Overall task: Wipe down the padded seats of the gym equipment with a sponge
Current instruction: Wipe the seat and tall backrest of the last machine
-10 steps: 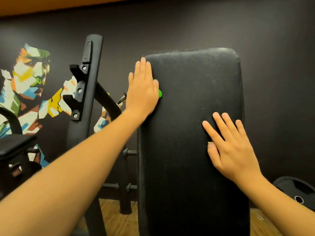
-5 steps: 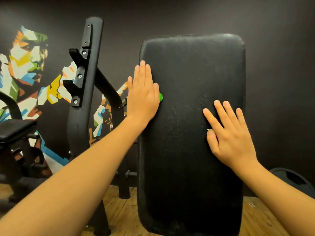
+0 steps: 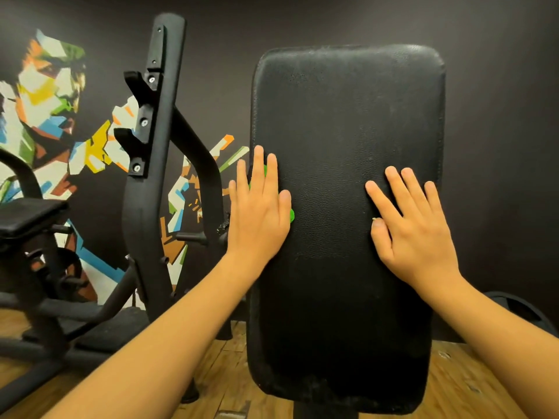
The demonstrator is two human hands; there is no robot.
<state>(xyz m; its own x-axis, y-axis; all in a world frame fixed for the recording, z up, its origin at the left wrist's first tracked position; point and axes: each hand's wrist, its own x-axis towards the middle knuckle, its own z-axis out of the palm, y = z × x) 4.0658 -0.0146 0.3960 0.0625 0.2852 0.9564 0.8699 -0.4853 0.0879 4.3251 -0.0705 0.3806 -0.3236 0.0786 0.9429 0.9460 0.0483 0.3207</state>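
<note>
A tall black padded backrest (image 3: 348,116) stands upright in the middle of the view. My left hand (image 3: 260,207) lies flat on the pad's left edge, pressing a green sponge (image 3: 291,215) against it; only slivers of green show beside the thumb and between the fingers. My right hand (image 3: 414,228) rests flat on the right half of the pad, fingers spread. A tiny pale speck shows at its thumb tip; I cannot tell what it is.
A black metal rack upright (image 3: 157,146) with bar hooks stands left of the pad. Another black padded seat (image 3: 27,216) sits at the far left. A weight plate (image 3: 520,309) lies low on the right. The floor (image 3: 227,373) is wood, the wall dark with a colourful mural.
My left hand with the sponge has slid down the pad's left edge, from near the top to mid-height. My right hand stays flat at about the same spot on the pad.
</note>
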